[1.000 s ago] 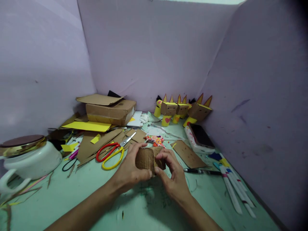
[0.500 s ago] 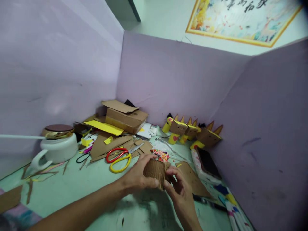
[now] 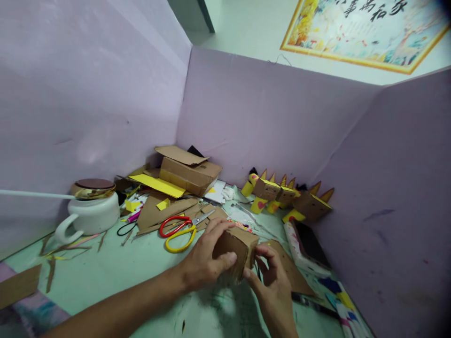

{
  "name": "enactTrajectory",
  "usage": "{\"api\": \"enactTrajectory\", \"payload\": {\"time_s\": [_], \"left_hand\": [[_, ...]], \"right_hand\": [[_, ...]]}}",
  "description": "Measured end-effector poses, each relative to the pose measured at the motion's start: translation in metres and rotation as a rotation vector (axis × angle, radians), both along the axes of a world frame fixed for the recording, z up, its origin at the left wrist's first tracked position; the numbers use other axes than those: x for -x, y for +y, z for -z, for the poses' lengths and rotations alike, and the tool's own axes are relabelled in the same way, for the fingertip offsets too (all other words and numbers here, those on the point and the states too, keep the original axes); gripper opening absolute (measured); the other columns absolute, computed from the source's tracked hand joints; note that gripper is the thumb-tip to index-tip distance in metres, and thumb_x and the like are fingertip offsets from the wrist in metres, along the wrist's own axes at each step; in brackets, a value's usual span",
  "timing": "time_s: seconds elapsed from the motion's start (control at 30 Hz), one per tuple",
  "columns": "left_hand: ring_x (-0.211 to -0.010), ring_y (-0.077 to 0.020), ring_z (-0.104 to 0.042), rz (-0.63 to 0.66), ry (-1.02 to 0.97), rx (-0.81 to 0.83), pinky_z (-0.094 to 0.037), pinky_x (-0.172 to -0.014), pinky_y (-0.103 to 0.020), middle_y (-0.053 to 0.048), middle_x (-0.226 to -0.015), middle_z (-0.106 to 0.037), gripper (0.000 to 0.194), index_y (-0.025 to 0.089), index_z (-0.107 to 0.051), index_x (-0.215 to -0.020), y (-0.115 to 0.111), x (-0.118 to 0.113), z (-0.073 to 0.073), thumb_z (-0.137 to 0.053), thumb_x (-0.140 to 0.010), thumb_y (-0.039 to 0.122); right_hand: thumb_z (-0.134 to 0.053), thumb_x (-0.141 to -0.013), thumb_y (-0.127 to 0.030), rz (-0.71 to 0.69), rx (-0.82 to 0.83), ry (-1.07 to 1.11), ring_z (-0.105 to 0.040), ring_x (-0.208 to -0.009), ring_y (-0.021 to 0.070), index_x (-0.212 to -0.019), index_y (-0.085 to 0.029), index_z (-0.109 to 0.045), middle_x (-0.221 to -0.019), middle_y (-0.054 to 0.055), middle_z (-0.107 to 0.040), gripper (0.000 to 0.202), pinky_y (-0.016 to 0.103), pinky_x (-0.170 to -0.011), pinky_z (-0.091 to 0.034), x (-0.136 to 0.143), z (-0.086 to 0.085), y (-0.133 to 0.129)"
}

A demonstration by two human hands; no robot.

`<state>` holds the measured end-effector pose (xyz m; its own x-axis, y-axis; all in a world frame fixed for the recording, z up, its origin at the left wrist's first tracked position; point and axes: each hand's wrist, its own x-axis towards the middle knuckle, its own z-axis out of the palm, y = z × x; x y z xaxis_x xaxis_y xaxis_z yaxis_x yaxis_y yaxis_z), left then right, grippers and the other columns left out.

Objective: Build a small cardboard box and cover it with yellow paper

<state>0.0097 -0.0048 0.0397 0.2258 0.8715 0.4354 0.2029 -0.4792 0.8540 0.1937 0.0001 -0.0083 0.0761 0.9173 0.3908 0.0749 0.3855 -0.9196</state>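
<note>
Cardboard box (image 3: 243, 241) between both hands. Left hand (image 3: 200, 264) cups its left side; right hand (image 3: 277, 286) pinches the right edge, long axis unclear

Left hand (image 3: 202, 263): bare, slender fingers
Left thumbnail (image 3: 231, 257): short, plain
Left forearm (image 3: 130, 300): bare, slim
Right hand (image 3: 275, 281): bare, slender fingers

Dim, cool indoor light, brightest on the wall (image 3: 246, 28) above the far partition (image 3: 260, 108) — soft shadows fall on the near desk (image 3: 141, 263), a faint sheen on the left partition (image 3: 88, 94). Slight blur softens small details; the far right corner darkens, wide-angle stretching at the edges.
</note>
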Motion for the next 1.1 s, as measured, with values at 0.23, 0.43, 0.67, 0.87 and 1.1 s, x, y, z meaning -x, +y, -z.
{"api": "enactTrajectory", "payload": {"time_s": [0.23,0.43,0.67,0.87,1.1], "left_hand": [[-0.125,-0.0266,-0.038,-0.048,-0.036,-0.102,-0.03,-0.106,-0.042,-0.011,-0.132,-0.043,0.056,0.019,-0.043,-0.124,0.004,0.001,0.007,-0.055,-0.07,0.011],[-0.124,-0.0252,-0.041,0.106,-0.158,-0.086,-0.041,-0.098,-0.037,-0.01,-0.13,-0.041,0.058,0.023,-0.044,-0.119,0.012,0.003,0.021,-0.056,-0.066,0.003],[-0.131,-0.0261,-0.035,0.261,0.301,-0.108,-0.027,-0.108,-0.047,-0.01,-0.137,-0.044,0.062,0.023,-0.058,-0.116,0.031,0.026,0.017,-0.047,-0.061,-0.003],[-0.127,-0.0257,-0.042,0.108,0.367,-0.014,-0.029,-0.108,-0.047,-0.007,-0.134,-0.051,0.054,0.023,-0.053,-0.124,0.034,0.037,0.002,-0.049,-0.073,0.01],[-0.135,-0.0232,-0.029,-0.016,0.426,-0.181,-0.026,-0.111,-0.045,-0.007,-0.145,-0.038,0.045,0.022,-0.042,-0.135,0.017,0.019,0.002,-0.036,-0.093,0.035]], "right_hand": [[-0.081,-0.054,-0.04,-0.02,0.143,0.152,-0.052,-0.109,0.0283,-0.114,-0.026,-0.053,-0.12,0.009,-0.054,0.069,0.044,-0.087,-0.05,-0.003,-0.009,0.007],[-0.084,-0.047,-0.046,-0.087,0.085,0.16,-0.05,-0.117,0.0343,-0.126,-0.026,-0.041,-0.132,0.015,-0.048,0.092,0.047,-0.088,-0.049,-0.005,-0.004,0.007],[-0.069,-0.074,-0.026,-0.009,-0.304,-0.512,-0.041,-0.125,0.0328,-0.131,-0.028,-0.04,-0.135,0.01,-0.045,0.064,0.054,-0.102,-0.035,-0.009,0.004,0.001],[-0.068,-0.075,-0.038,-0.007,-0.329,-0.514,-0.048,-0.118,0.0316,-0.133,-0.026,-0.037,-0.131,0.012,-0.048,0.066,0.049,-0.096,-0.042,-0.011,0.001,-0.002],[-0.036,-0.094,-0.033,0.206,-0.229,-0.243,-0.052,-0.113,0.0255,-0.117,-0.028,-0.053,-0.121,0.007,-0.057,0.029,0.05,-0.097,-0.038,-0.017,-0.01,0.001]]}}
